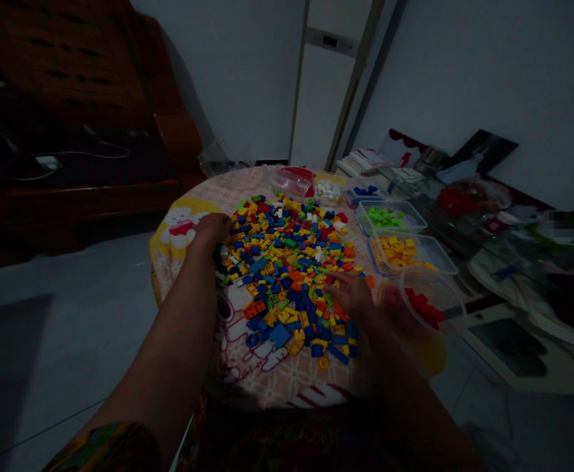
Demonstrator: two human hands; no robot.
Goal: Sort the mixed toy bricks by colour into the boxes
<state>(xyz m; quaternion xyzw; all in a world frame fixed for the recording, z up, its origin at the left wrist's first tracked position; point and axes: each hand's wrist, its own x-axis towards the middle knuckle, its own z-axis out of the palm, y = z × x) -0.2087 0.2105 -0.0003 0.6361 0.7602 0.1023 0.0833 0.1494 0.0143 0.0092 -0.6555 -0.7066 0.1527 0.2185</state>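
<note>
Bricks (281, 335) are apparently being searched by left hand (213, 229) and right hand (353, 293), grip state indiscernible; careful fingertip picking is needed.

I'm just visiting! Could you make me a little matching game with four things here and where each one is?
Things:
1. left hand
2. right hand
3. mixed brick pile
4. bright green bricks

Places:
A. between the two hands
B. inside a clear box
C. at the pile's right side
D. at the pile's left edge

Pairs: 1-D, 2-C, 3-A, 4-B
</note>
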